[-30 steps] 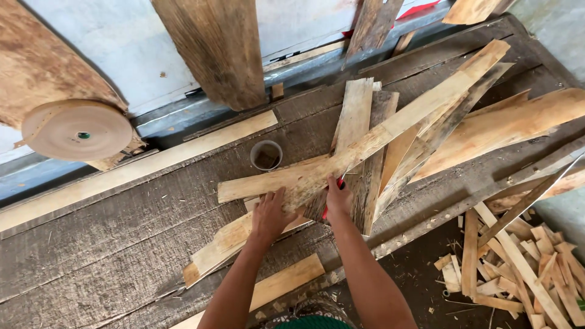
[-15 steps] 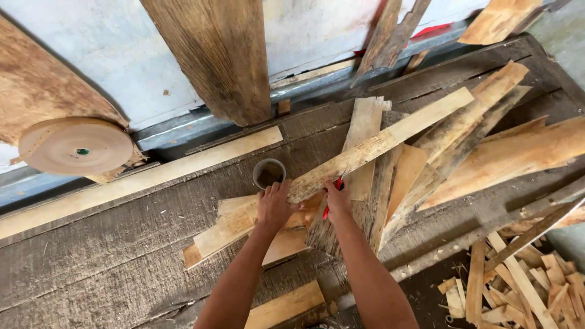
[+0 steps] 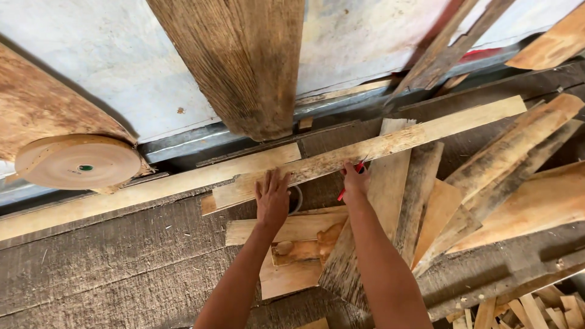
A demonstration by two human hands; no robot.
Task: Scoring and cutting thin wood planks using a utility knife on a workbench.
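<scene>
The long pale rough-sawn wooden plank (image 3: 378, 146) lies just beyond both hands, its axis rising from lower left to upper right. The left hand (image 3: 272, 198) presses flat, fingers spread, on its near end; the right hand (image 3: 355, 181), clenching a red pencil (image 3: 348, 184), touches its middle.

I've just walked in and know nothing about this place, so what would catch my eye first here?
Most striking is the long pale wooden strip lying slantwise across the worn workbench, with the left hand flat on it and the right hand on it too, gripping something red. To the right lies a heap of rough wood offcuts; at far left sits a tan paper roll.
</scene>
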